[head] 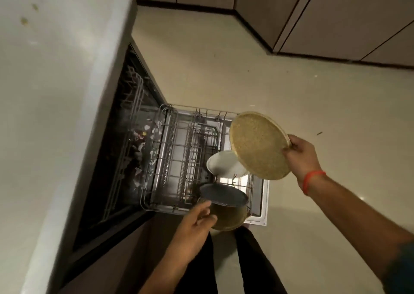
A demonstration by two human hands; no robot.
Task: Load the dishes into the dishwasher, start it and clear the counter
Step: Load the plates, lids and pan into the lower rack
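Gripping plate point(257, 144) in right hand point(301, 153), pot point(226, 207) in left hand point(195, 220), over pulled-out rack point(179, 157).

- A home kitchen.
- Pale counter point(44, 91) fills the left of the frame.
- Beneath it an open dishwasher point(125, 141), its wire rack point(179, 159) pulled out at centre.
- Brown cabinet doors point(336, 13) line the top right, above a beige tiled floor point(291, 87).
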